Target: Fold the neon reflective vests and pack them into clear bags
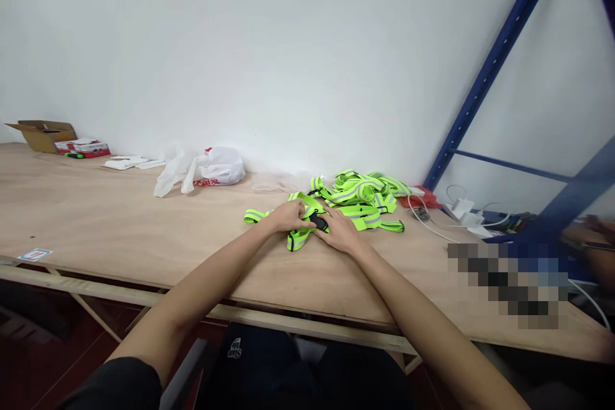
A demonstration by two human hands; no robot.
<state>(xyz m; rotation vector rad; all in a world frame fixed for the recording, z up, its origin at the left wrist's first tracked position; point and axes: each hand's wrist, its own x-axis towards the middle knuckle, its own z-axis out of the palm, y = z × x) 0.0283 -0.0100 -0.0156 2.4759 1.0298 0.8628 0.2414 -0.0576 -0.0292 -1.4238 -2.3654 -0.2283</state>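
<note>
Fluorescent yellow-green reflective straps (pixel 300 240) with grey stripes lie on the wooden table in front of me. Among them is a black plastic buckle (pixel 319 221), held between my two hands. My left hand (pixel 288 215) is closed at the buckle's left side, fingers curled over the strap next to it. From the right, my right hand (pixel 340 230) grips the buckle's other side, thumb at its near edge. The fingertips partly cover the buckle, so I cannot tell whether it is fastened. A larger tangle of the same straps (pixel 360 189) lies just behind my right hand.
White plastic bags (pixel 221 166), papers (pixel 127 162) and an open cardboard box (pixel 45 134) stand along the wall. To the right are a red bag (pixel 425 197), white chargers with cables (pixel 464 210) and a blue metal frame (pixel 485 70). A blurred-out patch covers the table's right part.
</note>
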